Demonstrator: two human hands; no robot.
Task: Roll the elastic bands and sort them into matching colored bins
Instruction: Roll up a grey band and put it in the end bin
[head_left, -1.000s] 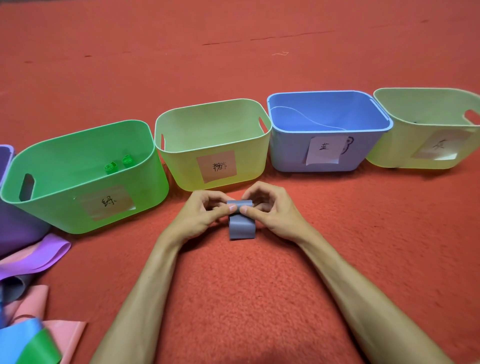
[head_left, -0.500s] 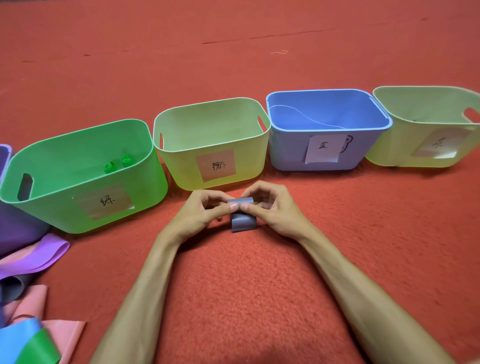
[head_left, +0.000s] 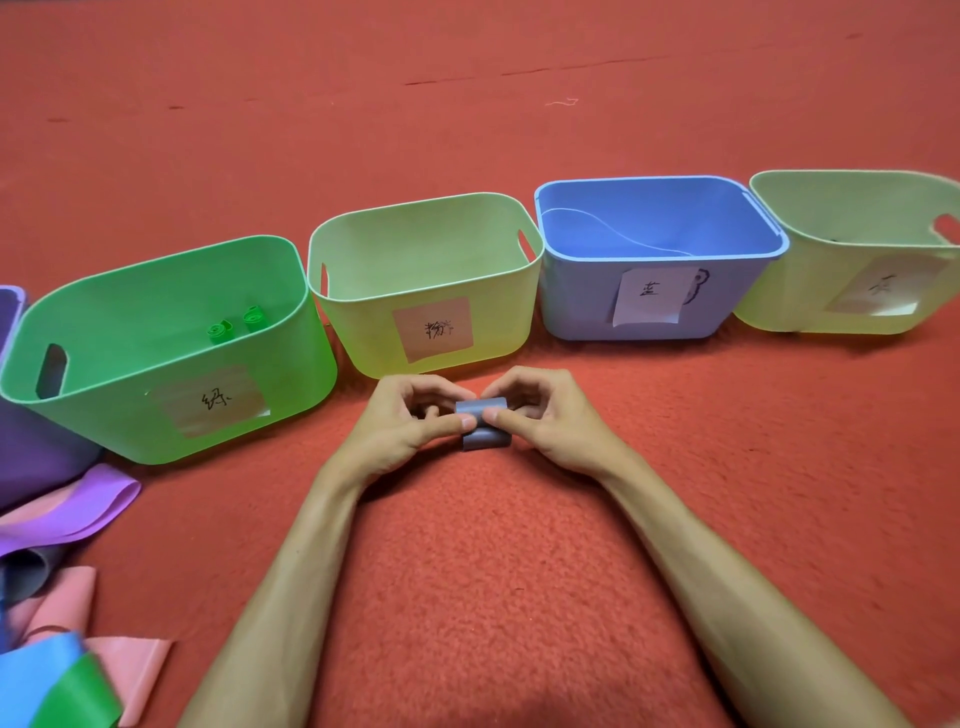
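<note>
Nearest the viewer, well left of the yellow-green bin (head_left: 363, 338) and on its near side, unrolled bands (head_left: 67, 519) in purple, pink, blue, green and dark grey lie heaped on the red carpet (head_left: 493, 571).

Just in front of that bin, the left hand (head_left: 410, 421) and right hand (head_left: 550, 421) meet over a slate-blue band (head_left: 484, 423). Each pinches the roll between thumb and curled fingers, with the thumb tips nearly touching on top. A short tail hangs below the roll.

The step in hand looks like finishing the roll. To do it well, hold the edges square, wind the tail under even tension, and pinch the coil firmly, since elastic tends to spring open once released.

Touching the yellow-green bin's left side is the green bin (head_left: 104, 415), with two green rolls (head_left: 221, 331) lying inside. Against its right side stands the blue bin (head_left: 576, 306), and beyond that a second pale bin (head_left: 779, 306) whose label is too blurred to read. The band's shade sits between blue and grey, so check the labels before dropping it in.
</note>
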